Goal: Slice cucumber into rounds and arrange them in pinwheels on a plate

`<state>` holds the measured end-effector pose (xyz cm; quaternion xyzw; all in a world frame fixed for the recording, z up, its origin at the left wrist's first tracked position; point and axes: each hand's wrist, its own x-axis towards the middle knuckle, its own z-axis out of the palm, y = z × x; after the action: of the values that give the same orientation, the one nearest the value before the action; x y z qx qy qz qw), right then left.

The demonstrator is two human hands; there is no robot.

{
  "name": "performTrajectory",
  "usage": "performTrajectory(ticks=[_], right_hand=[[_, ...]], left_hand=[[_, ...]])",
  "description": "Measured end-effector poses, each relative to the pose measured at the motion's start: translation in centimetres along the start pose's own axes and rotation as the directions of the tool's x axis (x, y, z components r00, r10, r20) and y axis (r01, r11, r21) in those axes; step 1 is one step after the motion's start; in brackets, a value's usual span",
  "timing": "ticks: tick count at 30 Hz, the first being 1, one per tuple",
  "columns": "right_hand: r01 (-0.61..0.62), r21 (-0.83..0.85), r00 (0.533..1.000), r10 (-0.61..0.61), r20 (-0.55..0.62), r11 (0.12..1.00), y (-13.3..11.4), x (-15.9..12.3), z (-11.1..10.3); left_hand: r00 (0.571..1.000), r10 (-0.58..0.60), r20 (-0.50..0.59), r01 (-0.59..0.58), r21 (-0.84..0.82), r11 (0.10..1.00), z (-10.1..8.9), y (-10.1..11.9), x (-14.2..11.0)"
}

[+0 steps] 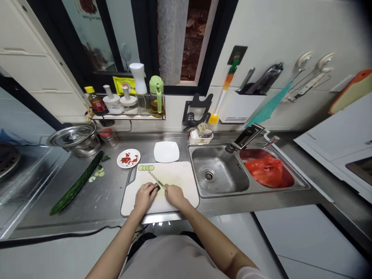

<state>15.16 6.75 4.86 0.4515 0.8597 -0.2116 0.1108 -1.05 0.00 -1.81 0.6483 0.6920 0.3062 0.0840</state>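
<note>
In the head view, the right hand (174,195) is closed around the handle of a knife (156,179), its blade pointing far and left over the white cutting board (177,178). The left hand (145,197) has its fingers curled over a dark green cucumber piece (157,187), held on the board beside the blade. Overlapping cucumber slices (146,167) lie at the board's far left. A long cucumber (76,185) rests on the surface (106,193) farther left. Beyond the board are a round plate (119,158) of red bits and a square plate (166,151). The yellow-capped bottle (96,102) has a red label, and a yellow packet (117,82) stands behind the jars; their print is too small to read.
</note>
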Motion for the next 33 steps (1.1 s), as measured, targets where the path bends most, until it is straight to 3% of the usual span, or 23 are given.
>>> performTrajectory(ticks=[8,13,16,18,20,25,28,33], right_hand=[[-0.142,-0.090,0.986,0.133,-0.104,0.986,2.0,-1.8,-0.9],[-0.179,-0.086,0.967,0.159,-0.198,0.980,2.9,-2.7,-1.0],[-0.166,-0.084,0.962,0.143,-0.231,0.982,3.3,-2.8,-0.9],[-0.162,-0.084,0.959,0.137,-0.248,0.983,3.4,-2.8,-0.8],[-0.157,-0.089,0.959,0.130,-0.253,0.984,3.6,-2.9,-0.9],[-0.127,-0.129,0.960,0.088,-0.267,0.984,4.1,-3.7,-1.1],[-0.095,-0.171,0.958,0.043,-0.284,0.981,4.6,-4.5,-0.8],[-0.069,-0.202,0.961,0.011,-0.276,0.977,5.4,-5.4,-0.1]], left_hand=[[0.987,-0.159,-0.021,0.154,-0.149,0.977,-0.4,0.3,-0.1],[0.902,-0.413,-0.130,0.355,-0.325,0.877,-0.8,1.0,0.1],[0.864,-0.475,-0.167,0.381,-0.400,0.833,-1.1,1.5,0.6],[0.869,-0.454,-0.197,0.355,-0.391,0.849,-1.3,1.8,1.1],[0.906,-0.371,-0.202,0.295,-0.325,0.898,-1.7,2.2,1.6],[0.983,-0.156,-0.101,0.152,-0.052,0.987,-2.5,3.7,2.4],[0.995,-0.099,-0.015,0.099,0.007,0.995,-2.2,4.5,2.6],[0.991,-0.088,0.105,0.091,-0.031,0.995,-1.2,5.6,2.9]])
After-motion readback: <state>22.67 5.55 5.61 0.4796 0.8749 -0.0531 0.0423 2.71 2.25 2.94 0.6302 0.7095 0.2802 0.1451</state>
